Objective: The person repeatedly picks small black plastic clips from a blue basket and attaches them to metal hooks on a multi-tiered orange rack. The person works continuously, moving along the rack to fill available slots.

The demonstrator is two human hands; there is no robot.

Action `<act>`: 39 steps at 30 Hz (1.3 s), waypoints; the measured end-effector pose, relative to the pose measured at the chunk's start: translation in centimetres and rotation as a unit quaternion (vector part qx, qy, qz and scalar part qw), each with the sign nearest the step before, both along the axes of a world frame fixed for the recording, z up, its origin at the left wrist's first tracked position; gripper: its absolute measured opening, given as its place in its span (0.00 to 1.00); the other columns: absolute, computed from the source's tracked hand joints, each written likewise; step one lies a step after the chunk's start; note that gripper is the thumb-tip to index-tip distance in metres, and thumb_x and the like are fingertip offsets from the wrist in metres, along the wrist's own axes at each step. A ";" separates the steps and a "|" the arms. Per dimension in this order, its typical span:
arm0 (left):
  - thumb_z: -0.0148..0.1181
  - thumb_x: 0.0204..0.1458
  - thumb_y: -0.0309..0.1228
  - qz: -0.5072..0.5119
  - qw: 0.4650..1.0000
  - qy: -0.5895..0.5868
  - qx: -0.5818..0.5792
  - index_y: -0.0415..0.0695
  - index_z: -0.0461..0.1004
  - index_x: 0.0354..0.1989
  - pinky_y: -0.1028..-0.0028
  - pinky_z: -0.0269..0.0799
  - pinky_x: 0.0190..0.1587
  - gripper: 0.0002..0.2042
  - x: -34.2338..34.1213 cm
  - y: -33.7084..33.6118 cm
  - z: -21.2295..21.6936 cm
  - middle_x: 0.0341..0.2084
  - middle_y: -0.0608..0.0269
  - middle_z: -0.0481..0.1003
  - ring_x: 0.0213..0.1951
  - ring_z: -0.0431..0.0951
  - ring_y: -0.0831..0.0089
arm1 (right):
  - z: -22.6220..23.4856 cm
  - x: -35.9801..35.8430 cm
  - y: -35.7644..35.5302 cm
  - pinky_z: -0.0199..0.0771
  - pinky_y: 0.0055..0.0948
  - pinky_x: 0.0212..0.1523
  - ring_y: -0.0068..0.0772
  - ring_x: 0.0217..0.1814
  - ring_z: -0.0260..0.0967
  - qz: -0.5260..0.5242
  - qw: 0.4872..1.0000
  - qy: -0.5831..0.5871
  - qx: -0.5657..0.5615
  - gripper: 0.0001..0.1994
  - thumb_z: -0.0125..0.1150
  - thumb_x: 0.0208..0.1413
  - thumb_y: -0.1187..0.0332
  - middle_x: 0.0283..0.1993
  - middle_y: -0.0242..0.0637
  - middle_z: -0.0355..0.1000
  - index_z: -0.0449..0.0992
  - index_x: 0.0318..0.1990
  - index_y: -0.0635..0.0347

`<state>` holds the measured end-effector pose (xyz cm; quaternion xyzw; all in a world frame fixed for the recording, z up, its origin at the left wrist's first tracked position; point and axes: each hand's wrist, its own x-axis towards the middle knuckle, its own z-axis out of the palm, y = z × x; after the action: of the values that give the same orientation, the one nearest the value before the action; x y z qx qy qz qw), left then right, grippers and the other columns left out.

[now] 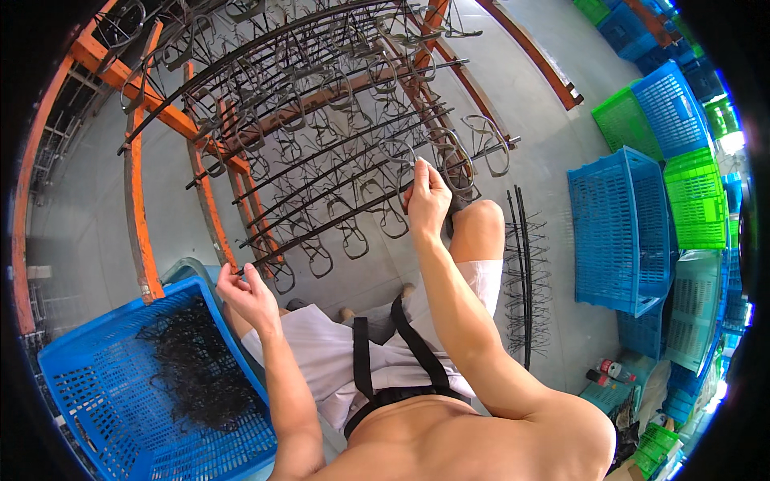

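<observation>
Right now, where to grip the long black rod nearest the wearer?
Probably near both ends, from the near side: the long black rod lies slantwise, wire frames hang along its middle, and its tips look bare; the left hand is by the left one.

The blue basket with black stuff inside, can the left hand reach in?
Probably yes: the left hand looks close to the blue basket, whose top is open, and nothing seems to block the dark tangle inside.

pale grey floor (539,132); blue and green crates (605,232) stacked at right.
</observation>
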<state>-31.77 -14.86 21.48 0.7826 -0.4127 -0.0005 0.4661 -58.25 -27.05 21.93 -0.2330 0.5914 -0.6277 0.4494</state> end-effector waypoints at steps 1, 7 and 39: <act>0.56 0.54 0.31 -0.017 0.999 0.050 0.009 0.37 0.67 0.45 0.80 0.62 0.32 0.14 0.4 0.0 -0.2 0.31 0.64 0.67 0.28 0.64 0.78 | 0.0 0.0 -0.2 0.53 0.18 0.12 0.15 0.12 0.55 0.006 1.000 -0.016 -0.001 0.14 0.54 0.59 0.60 0.13 0.26 0.60 0.75 0.40 0.64; 0.50 0.58 0.37 -0.024 0.971 0.223 0.079 0.37 0.71 0.42 0.82 0.64 0.28 0.14 0.9 -0.2 -0.4 0.27 0.65 0.72 0.24 0.66 0.82 | -0.5 -0.7 -1.1 0.51 0.18 0.13 0.15 0.12 0.54 0.020 1.000 -0.009 0.013 0.16 0.52 0.60 0.59 0.13 0.26 0.59 0.74 0.40 0.67; 0.54 0.50 0.37 0.224 0.951 0.180 0.110 0.42 0.73 0.40 0.70 0.71 0.36 0.13 21.5 14.2 -4.6 0.31 0.57 0.77 0.30 0.76 0.66 | -2.0 -1.5 -0.4 0.58 0.24 0.18 0.21 0.17 0.57 0.118 0.939 0.323 -0.022 0.12 0.48 0.59 0.63 0.23 0.30 0.67 0.73 0.35 0.62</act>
<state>-10.28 -0.68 16.86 0.8881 -0.1334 -0.0827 0.4320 -59.75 -27.46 19.94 -0.5016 0.6590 -0.4737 0.2996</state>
